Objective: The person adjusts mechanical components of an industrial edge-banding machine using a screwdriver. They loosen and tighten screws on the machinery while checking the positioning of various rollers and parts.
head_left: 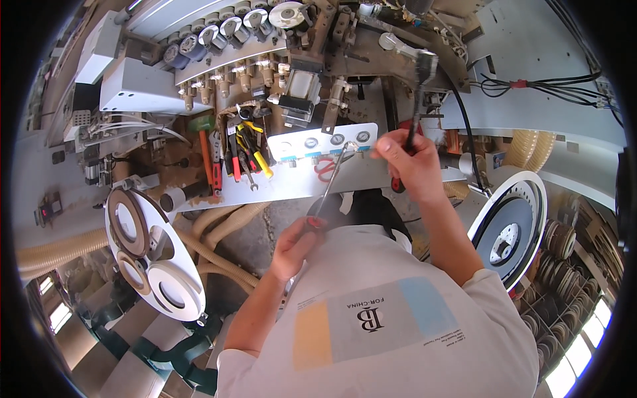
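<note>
My left hand (pixel 295 247), low and in front of my shirt, is closed round the red and dark handle of a tool with a long, thin metal shaft (pixel 330 186). Its shaft slants up to the white panel with round gauges (pixel 323 140), and the tip overlaps the panel's right half; whether they touch I cannot tell. Right of that panel, my right hand (pixel 413 162) grips a long dark tool with a metal head (pixel 425 69) pointing up. A red-tipped handle end (pixel 397 185) shows below that hand. The exact kind of both tools is unclear.
Pliers and wrenches (pixel 247 149) and a green-headed hammer (pixel 202 126) lie on the left. Red-handled scissors (pixel 324 168) rest below the gauges. Brass fittings and cylinders line the back. Belt wheels (pixel 156 252) stand left, a large disc (pixel 507 232) right. A black cable (pixel 470 126) hangs nearby.
</note>
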Demonstrator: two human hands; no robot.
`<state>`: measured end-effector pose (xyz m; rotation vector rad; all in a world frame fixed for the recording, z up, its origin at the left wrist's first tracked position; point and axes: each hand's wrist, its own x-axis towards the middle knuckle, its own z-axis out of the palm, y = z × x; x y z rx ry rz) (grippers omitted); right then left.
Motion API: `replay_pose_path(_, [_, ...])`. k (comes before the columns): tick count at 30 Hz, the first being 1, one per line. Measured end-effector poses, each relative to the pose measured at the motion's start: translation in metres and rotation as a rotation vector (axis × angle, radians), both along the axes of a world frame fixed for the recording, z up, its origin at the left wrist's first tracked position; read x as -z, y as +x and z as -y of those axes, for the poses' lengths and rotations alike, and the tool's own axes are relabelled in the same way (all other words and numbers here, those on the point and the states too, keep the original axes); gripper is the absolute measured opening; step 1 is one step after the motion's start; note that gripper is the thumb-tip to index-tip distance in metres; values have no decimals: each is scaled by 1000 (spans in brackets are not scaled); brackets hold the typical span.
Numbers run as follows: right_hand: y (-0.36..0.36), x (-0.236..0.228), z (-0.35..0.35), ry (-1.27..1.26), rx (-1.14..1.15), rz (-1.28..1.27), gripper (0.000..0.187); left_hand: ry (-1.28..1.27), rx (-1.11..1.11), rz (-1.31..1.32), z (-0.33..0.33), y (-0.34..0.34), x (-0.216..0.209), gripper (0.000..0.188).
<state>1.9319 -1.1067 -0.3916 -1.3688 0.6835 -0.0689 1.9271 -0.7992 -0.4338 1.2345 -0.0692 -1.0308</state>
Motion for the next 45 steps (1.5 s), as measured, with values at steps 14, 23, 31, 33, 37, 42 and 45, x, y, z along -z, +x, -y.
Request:
replay_pose_path(14, [2,-17,-6,243,-285,-37,27,72,-37,44,-21,-19,4,26])
replay_pose_path(23, [0,-9,-19,247,-216,10,29,82,-67,58,-16,-17,-3,32])
replay_pose_path(31, [2,-3,-17,184,-93,52,26,69,-53,-19,-22,-11,-4,26])
replay_pose_path(33, [-1,0,-14,155,-66,42,24,47,-52,-19,-23,-12,-2,26])
replay_pose_path(37, [1,-12,-20,79,-141,37,19,48,-40,39,-28,-11,2,27])
replay_pose_path(42, [-2,-12,-20,-40,-359,132,18,130,39,158,-32,-7,9,31])
replay_pose_path(45, [-2,-18,-18,61,-386,60,20,226,98,257,-34,-5,2,31])
